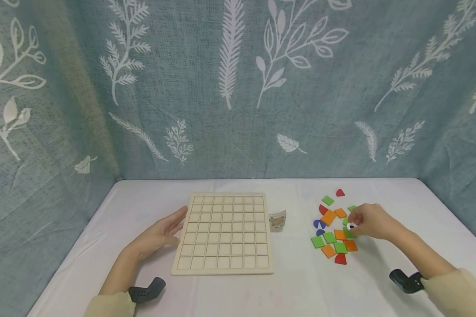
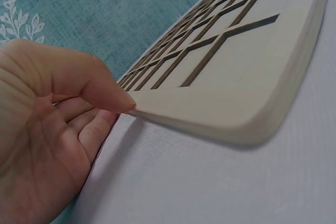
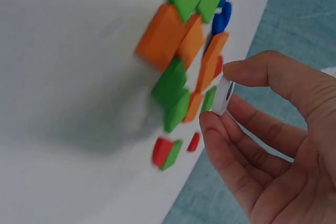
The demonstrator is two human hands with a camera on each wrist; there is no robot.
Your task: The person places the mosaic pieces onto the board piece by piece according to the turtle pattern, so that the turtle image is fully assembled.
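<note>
My right hand (image 1: 370, 221) pinches a small white disc with a black mark (image 3: 224, 96) between thumb and fingertips. It is over the right part of a scatter of flat coloured pieces, green (image 1: 318, 241), orange (image 1: 328, 251), red (image 1: 340, 259) and blue (image 1: 319, 224). At the left, a pale wooden grid board (image 1: 222, 271) lies flat on the table. Along its left edge rests my left hand (image 1: 158, 233), fingers spread out. In the left wrist view, the thumb tip (image 2: 126, 104) is right at the board's rim.
A small printed card or clear packet (image 1: 277, 221) stands just right of the board. White cloth covers the table (image 1: 293, 281). Behind it hangs a blue-green curtain (image 1: 206, 141) with white leaf patterns. Dark wrist devices (image 1: 406, 281) sit on both forearms.
</note>
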